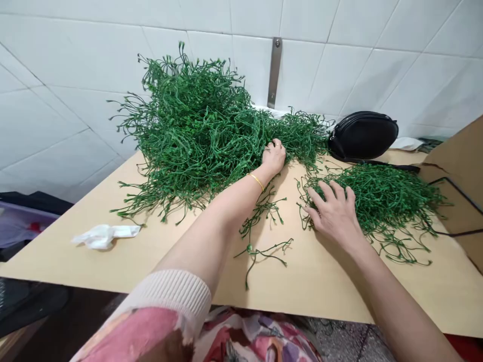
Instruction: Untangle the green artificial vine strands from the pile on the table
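Note:
A big heap of thin green plastic-looking stems with small forked tips (196, 120) covers the back left of the table. My left hand (274, 157) reaches to the heap's right edge, its fingers curled into the stems; the fingertips are partly hidden there. At the left edge of a smaller pile of the same stems (392, 196), my right hand (334, 208) rests with its fingers spread. Between my arms lies a loose branched stem (260, 252) on the wooden table top (320, 286), with a few more stems near my left wrist.
A black oval bag (364, 134) with a strap stands by the tiled wall at the back right. Crumpled white tissue (103, 236) lies at the left. A cardboard box (458, 166) borders the right side. A metal bracket (274, 73) is fixed to the wall.

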The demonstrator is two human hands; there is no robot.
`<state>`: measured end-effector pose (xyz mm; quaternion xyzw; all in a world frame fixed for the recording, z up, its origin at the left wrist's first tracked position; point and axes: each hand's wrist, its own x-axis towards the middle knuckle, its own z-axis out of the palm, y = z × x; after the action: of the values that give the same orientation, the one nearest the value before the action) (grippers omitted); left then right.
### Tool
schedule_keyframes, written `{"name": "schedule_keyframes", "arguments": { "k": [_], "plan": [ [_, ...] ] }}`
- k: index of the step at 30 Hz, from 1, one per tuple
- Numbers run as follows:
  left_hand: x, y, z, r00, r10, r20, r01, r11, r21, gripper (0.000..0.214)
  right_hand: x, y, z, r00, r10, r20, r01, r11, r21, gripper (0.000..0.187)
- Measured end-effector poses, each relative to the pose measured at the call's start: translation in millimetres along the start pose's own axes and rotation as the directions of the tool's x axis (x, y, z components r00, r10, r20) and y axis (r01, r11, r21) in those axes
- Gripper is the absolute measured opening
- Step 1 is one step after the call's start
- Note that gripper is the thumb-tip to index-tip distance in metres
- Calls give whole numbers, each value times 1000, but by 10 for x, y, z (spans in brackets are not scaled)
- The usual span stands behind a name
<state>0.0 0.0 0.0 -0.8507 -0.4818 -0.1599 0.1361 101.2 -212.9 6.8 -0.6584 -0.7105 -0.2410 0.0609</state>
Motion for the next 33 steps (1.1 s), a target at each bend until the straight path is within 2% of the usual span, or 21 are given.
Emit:
{"name": "schedule_keyframes", "arguments": {
  "k": [3,4,6,8,10,11,13,14,15,16,17,18,20,23,25,29,31,33],
  "plan": [
    [-113,3,-46,996,78,-42,-78,997,15,47,-25,24,-10,999,-26,-33,28,999,37,41],
    [-159,17,-78,993,108,-47,-107,994,24,47,-46,53,-6,998,8,-58,-5,998,57,41],
    [-253,74,-175,985,163,-59,-161,986,40,45,-110,160,-13,979,152,-137,-137,984,111,42],
    [-333,172,-304,972,220,-88,-217,975,43,42,-193,336,-51,911,339,-235,-303,937,174,43],
    [-376,312,-431,942,308,-134,-307,951,31,39,-274,564,-97,811,502,-300,-452,864,223,49],
    [-379,393,-477,914,373,-158,-375,927,23,39,-309,688,-108,755,581,-304,-526,814,247,55],
    [-345,561,-505,817,550,-174,-558,830,3,42,-359,934,-79,626,748,-220,-679,662,316,73],
    [-313,637,-482,760,630,-159,-640,768,-15,44,-375,1045,-34,576,811,-99,-743,571,351,82],
    [-273,700,-435,722,680,-124,-689,724,-41,47,-385,1143,28,531,847,30,-794,484,367,92],
    [-228,747,-371,725,684,-78,-688,722,-71,48,-391,1226,105,499,851,163,-831,416,369,99],
    [-183,773,-296,746,665,-25,-664,741,-103,48,-393,1293,188,464,847,260,-858,356,371,104],
    [-140,780,-219,786,618,33,-609,782,-132,46,-393,1345,274,443,834,329,-873,316,372,107],
    [-69,745,-87,862,492,123,-472,867,-159,40,-385,1415,428,460,811,361,-866,320,384,109],
    [-33,641,3,910,382,159,-358,919,-163,37,-355,1493,589,564,749,347,-807,412,424,104],
    [-67,585,-4,900,411,144,-387,906,-172,36,-313,1558,661,614,706,353,-774,453,442,99],
    [-269,514,-106,826,563,22,-551,814,-183,36,-165,1711,781,688,650,323,-717,541,439,92],
    [-419,456,-202,797,604,-16,-596,781,-184,37,-86,1792,812,687,651,324,-725,580,372,92],
    [-587,354,-338,780,625,-9,-614,763,-201,38,-37,1881,800,642,679,356,-766,591,254,94]
  ]
}}
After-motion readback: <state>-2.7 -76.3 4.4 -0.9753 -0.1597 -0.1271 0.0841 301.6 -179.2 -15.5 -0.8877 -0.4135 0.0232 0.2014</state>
